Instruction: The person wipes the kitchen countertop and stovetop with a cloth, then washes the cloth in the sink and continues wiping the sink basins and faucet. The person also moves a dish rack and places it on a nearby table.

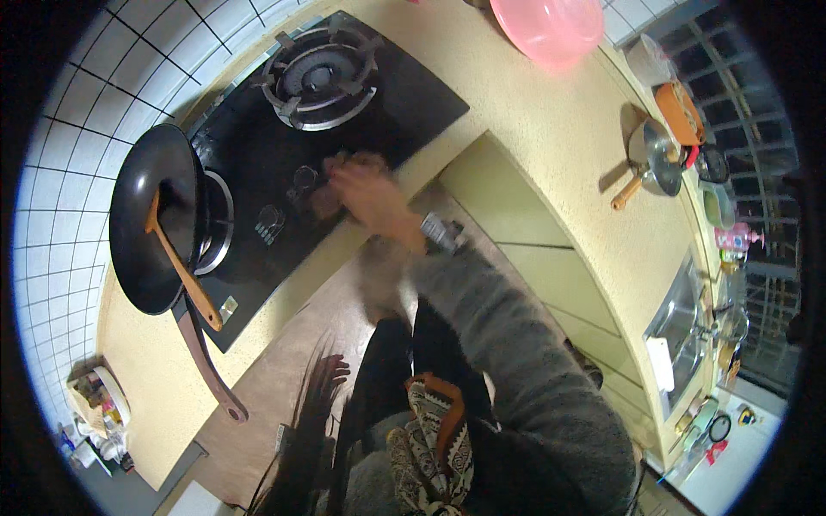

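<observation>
My right hand (371, 193), blurred, reaches over the front edge of the black glass gas hob (413, 97), by its control area. Whether it holds anything is unclear. My left hand (332, 369) hangs low in shadow beside my legs, fingers apart, with nothing visible in it. A black wok (139, 258) rests on the left burner, its brown handle (200, 361) pointing past the counter's front edge. Across the wok lies a wooden spatula (184, 277), its handle end over the rim. The right burner (317, 77) holds no pan.
A pink plastic basin (552, 29) stands on the cream counter (548, 109) right of the hob. Farther along are a small metal saucepan (652, 151), an orange container (679, 115) and a steel sink (677, 322). At lower left sits a basket of small items (116, 393).
</observation>
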The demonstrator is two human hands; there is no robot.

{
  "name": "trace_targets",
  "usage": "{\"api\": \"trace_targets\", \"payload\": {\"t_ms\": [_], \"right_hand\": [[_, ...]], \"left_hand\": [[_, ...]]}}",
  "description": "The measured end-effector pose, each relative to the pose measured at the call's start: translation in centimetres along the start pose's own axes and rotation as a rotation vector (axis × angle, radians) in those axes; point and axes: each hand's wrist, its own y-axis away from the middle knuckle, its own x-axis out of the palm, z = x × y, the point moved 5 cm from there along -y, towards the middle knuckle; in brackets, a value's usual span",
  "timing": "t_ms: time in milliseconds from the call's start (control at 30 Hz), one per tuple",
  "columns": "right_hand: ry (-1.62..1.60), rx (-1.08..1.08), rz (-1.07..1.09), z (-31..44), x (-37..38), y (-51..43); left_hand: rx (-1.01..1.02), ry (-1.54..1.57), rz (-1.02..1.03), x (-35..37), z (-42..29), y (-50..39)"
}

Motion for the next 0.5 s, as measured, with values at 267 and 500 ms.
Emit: {"api": "trace_targets", "payload": {"t_ms": [267, 500], "right_hand": [[0.32, 0.555, -0.223, -20.4, -4.1, 2.4], [0.362, 0.939, -0.569, -5.0, 0.2, 4.3]], "left_hand": [[-0.154, 0.129, -0.151, -3.3, 1.2, 3.0], [-0.183, 0.067, -0.007, -1.5, 2.4, 3.7]]}}
